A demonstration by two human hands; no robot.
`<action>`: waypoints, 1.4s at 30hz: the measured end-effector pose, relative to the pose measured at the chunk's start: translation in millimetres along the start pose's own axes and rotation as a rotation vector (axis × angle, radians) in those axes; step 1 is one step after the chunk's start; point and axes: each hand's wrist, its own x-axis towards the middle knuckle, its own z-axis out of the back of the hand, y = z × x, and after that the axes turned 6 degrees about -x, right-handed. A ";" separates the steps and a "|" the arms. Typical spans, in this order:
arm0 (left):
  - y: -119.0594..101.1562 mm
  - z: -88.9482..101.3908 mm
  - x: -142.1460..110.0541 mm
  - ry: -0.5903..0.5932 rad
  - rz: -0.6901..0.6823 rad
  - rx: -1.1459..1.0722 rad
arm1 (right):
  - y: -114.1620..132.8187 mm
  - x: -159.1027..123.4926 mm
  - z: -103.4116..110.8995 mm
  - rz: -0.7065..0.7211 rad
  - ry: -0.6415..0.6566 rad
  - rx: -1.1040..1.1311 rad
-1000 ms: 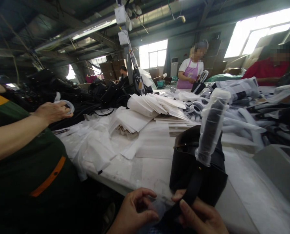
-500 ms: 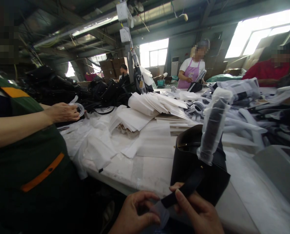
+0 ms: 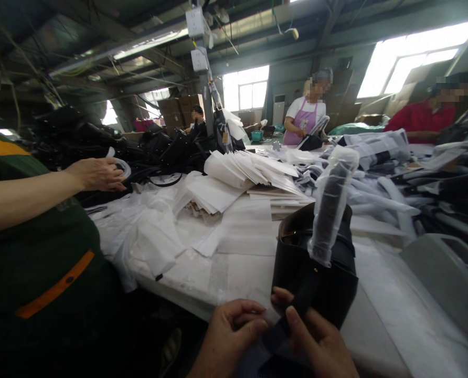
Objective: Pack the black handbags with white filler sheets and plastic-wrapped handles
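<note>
A black handbag (image 3: 336, 294) stands on the table edge in front of me. One handle (image 3: 330, 210) rises from it, wrapped in clear bubbly plastic. My right hand (image 3: 316, 336) is closed on a black strap (image 3: 279, 332) at the bag's near side, thumb on top. Just left of the strap, the fingers of my left hand (image 3: 236, 333) are pinched together. A pale, see-through scrap shows by their tips, but what they grip is blurred. The strap's lower end is dark and hard to make out.
White paper sheets (image 3: 245, 226) and plastic sleeves (image 3: 155, 231) cover the table. At right lie a grey box-like object (image 3: 442, 283) and wrapped straps (image 3: 391, 194). A co-worker's hand (image 3: 96, 174) holds a clear roll at left; other people work behind.
My left fingers have moved slightly up and right, off the pale piece they held at the strap end. The strap's end now hangs lower. The co-worker at left has shifted left.
</note>
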 end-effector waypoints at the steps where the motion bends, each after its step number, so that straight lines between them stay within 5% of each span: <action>1: -2.9 -6.3 1.5 0.010 -0.008 0.007 | 0.2 -0.8 1.9 -0.023 -0.013 0.028; 6: -18.4 -34.2 9.6 0.030 -0.102 0.075 | 0.4 -1.8 18.8 -0.022 -0.002 0.008; 11: -15.8 -36.8 8.6 0.028 -0.119 0.122 | 0.7 -1.7 34.0 0.026 -0.071 -0.144; 15: -2.7 -27.8 -1.2 0.074 -0.011 0.000 | 1.9 -1.0 31.0 0.036 -0.075 -0.091; 20: 0.0 -27.3 -4.8 -0.002 -0.069 -0.073 | 5.1 0.1 23.3 0.076 -0.041 -0.097; 28: -16.8 -53.8 15.8 -0.006 -0.178 -0.120 | 7.8 0.0 25.7 0.134 -0.062 -0.167; 42: -47.8 -91.3 47.0 0.042 -0.364 -0.155 | 12.5 6.8 34.0 -0.027 -0.121 -0.037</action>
